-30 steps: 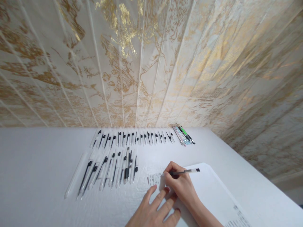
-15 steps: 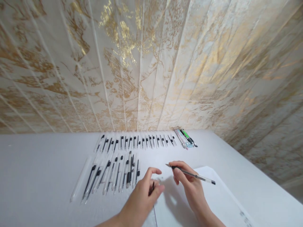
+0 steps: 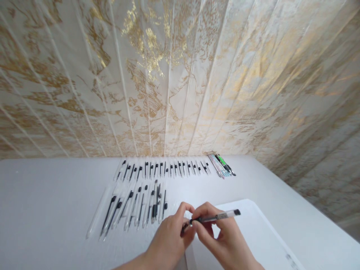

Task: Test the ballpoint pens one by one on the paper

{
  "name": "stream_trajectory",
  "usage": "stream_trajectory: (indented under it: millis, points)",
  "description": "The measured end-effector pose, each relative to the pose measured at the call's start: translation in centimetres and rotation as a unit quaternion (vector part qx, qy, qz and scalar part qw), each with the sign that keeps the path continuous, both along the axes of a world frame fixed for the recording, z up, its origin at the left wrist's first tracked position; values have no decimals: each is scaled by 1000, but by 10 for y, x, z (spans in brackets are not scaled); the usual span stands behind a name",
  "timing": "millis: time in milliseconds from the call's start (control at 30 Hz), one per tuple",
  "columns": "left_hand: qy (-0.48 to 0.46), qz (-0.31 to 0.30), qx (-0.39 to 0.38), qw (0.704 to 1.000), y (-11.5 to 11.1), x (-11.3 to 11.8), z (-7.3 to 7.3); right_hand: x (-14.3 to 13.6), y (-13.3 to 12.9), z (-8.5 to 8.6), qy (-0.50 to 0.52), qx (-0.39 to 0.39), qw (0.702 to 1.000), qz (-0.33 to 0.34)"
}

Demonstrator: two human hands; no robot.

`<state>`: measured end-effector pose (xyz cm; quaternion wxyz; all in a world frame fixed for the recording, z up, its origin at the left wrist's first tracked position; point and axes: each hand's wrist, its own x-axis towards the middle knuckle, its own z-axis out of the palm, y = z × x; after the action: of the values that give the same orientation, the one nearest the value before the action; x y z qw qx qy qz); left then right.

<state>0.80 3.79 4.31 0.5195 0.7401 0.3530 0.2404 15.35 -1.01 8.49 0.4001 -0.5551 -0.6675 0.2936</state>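
Between the thumb and fingers of my right hand (image 3: 221,234) is a clear-barrelled gel pen (image 3: 221,216) with a black end, its tip pointing left. My left hand (image 3: 170,230) is closed on a small dark piece that looks like a pen cap (image 3: 184,226), partly hidden by the fingers. The pen's tip end meets this cap, and the fingertips of both hands nearly touch. How far the tip sits inside the cap is hidden. Beneath the hands lies a white sheet of paper (image 3: 247,225).
Left of my hands lies a row of clear pen barrels with black caps and refills (image 3: 135,208). Farther back runs a second row of similar pen parts (image 3: 164,169). Several coloured pens (image 3: 222,165) lie at the back right, near the patterned curtain (image 3: 168,93) behind the white table (image 3: 50,210).
My right hand has moved left and brought the pen's tip to the cap in my left hand. The pen's rear end has tilted up. My left fingers have closed in slightly.
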Motion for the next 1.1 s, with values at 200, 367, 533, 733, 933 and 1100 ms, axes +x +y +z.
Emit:
stream_trajectory:
  millis: [200, 367, 533, 733, 933, 1100]
  points:
    - [-1, -9, 43, 999, -4, 0, -2, -5, 2, -1, -92, -3, 994, 65]
    - [10, 15, 46, 999, -4, -2, -6, -9, 2, -13, -111, -8, 993, 38]
    - [-34, 28, 11, 999, -5, 0, -4, -10, 3, -13, -78, -3, 995, 66]
    - [54, -10, 248, 967, -6, 0, -17, 71, 43, 19, -220, -45, 970, -90]
    - [130, -26, 628, 767, 3, 10, -51, 190, 113, 18, -471, -151, 827, -268]
    - [165, -21, 696, 699, 9, 12, -58, 216, 149, -7, -488, -209, 803, -273]
